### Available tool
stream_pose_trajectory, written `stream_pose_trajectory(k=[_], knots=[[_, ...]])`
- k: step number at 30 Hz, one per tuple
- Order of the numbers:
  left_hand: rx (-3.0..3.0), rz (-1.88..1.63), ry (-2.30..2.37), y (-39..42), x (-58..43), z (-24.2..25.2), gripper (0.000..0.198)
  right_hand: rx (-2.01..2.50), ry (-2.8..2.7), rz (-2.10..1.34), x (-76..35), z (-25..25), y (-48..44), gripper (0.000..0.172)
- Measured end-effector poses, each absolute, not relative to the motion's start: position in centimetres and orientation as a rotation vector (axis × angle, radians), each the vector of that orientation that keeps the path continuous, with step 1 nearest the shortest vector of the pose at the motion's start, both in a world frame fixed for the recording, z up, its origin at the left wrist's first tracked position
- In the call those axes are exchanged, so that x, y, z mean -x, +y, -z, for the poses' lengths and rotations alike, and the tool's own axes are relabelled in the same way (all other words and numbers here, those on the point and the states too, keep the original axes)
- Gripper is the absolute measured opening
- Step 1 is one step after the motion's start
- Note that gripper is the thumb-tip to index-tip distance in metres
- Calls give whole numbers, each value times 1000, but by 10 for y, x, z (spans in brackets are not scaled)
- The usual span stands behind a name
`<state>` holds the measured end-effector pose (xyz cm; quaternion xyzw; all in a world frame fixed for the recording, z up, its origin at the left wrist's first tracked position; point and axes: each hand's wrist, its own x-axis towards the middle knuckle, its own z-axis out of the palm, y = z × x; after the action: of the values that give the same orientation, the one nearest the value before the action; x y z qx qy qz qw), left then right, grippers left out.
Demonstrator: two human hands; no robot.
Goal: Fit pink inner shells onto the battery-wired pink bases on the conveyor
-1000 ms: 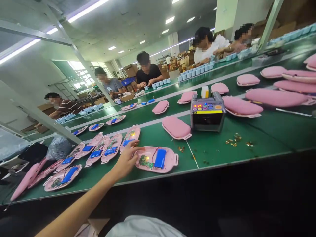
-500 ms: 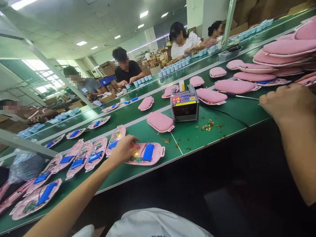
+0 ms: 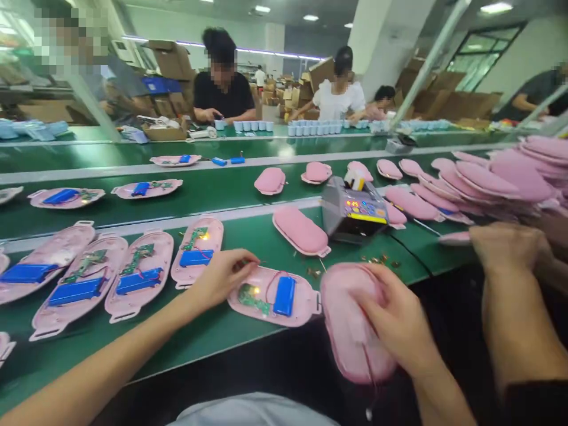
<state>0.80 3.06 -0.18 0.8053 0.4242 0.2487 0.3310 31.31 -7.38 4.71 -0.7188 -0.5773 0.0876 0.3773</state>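
Observation:
My left hand [image 3: 224, 273] is at the upper left edge of an open pink shell [image 3: 304, 299], its fingers curled toward the thumb. What the fingertips hold, if anything, is too small to make out. Inside this shell lie a blue battery pack [image 3: 284, 296], a green circuit board and a glowing yellow light. My right hand [image 3: 394, 313] grips a pink padded cover [image 3: 344, 319] by its right side, thumb across its face. A thin wire hangs from the cover below the table edge. The cover is slightly blurred and close to the shell's right end.
Several open shells [image 3: 144, 275] with batteries lie to the left. A grey tape dispenser [image 3: 352, 210] stands behind my right hand, near small brassy scraps [image 3: 381, 260]. Pink covers [image 3: 488, 177] are heaped at the right, beside another person's hand [image 3: 510, 248]. People sit across the table.
The view has turned rightward and levelled. My right hand has come into view with the pink cover. My left hand stays by the same shell. The other person's hand now has a pink piece beside it.

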Motion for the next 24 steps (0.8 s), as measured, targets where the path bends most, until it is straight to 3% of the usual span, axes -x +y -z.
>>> stream_pose_trajectory(k=[5, 9, 14, 21, 24], knots=[[-1564, -837, 993, 16, 11, 8, 20, 1401, -1895, -813, -234, -22, 8, 32], [-1374, -934, 994, 7, 15, 8, 12, 1393, -1638, -790, -213, -25, 57, 42], [-1485, -995, 1040, -1, 21, 12, 15, 1366, -898, -761, -194, -12, 43, 60], [-1940, -1473, 1276, -12, 5, 27, 16, 1163, -579, -744, -163, 3, -19, 51], [-1833, -1461, 1192, -13, -3, 33, 13, 1148, -600, -778, -159, 7, -35, 49]])
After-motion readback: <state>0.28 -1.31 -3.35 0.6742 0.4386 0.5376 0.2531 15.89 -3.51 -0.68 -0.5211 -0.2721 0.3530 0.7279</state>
